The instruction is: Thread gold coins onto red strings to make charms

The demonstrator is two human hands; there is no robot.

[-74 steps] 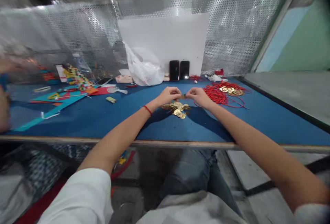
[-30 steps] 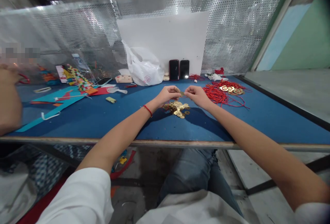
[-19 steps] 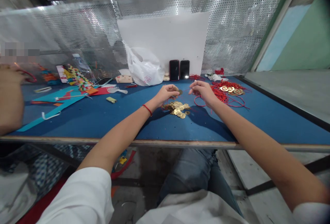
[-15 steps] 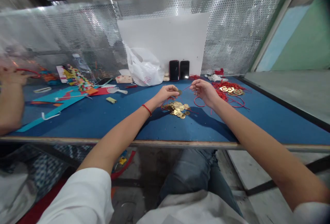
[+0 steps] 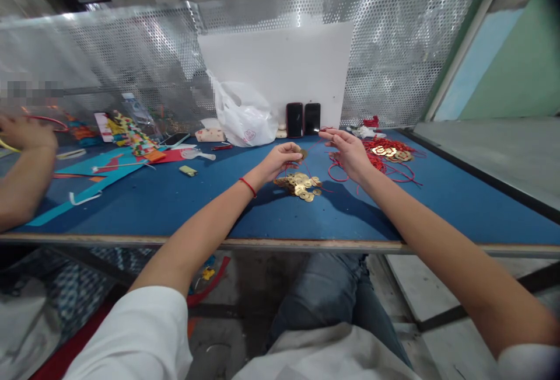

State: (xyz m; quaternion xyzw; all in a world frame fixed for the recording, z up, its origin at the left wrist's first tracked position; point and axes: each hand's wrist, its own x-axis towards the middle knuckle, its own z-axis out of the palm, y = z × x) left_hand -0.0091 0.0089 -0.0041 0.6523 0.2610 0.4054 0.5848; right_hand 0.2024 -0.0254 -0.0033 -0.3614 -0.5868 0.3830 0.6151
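Observation:
My left hand (image 5: pixel 279 161) pinches a small gold coin (image 5: pixel 303 153) above the blue table top (image 5: pixel 350 216), and a thin red cord (image 5: pixel 315 145) runs from the coin to my right hand (image 5: pixel 347 152). That hand holds the cord between its fingertips, a short gap from the coin. Directly below my hands lies a heap of holed gold coins (image 5: pixel 300 186). To the right, a tangle of red cords (image 5: pixel 371 164) lies with more gold coins (image 5: pixel 388 153) on it.
Two phones (image 5: pixel 294 120) stand against a white board (image 5: pixel 271 65), beside a white plastic bag (image 5: pixel 242 117). At the left, a co-worker's hand (image 5: pixel 28 133) holds a red loop near colourful craft pieces (image 5: pixel 129 132) and teal card (image 5: pixel 100 161). Perforated metal sheet (image 5: pixel 394 59) backs the table.
My hands have moved apart. The right hand has risen and drawn away to the right, pulling red cord from the coin. The co-worker's hand has moved up and further onto the table.

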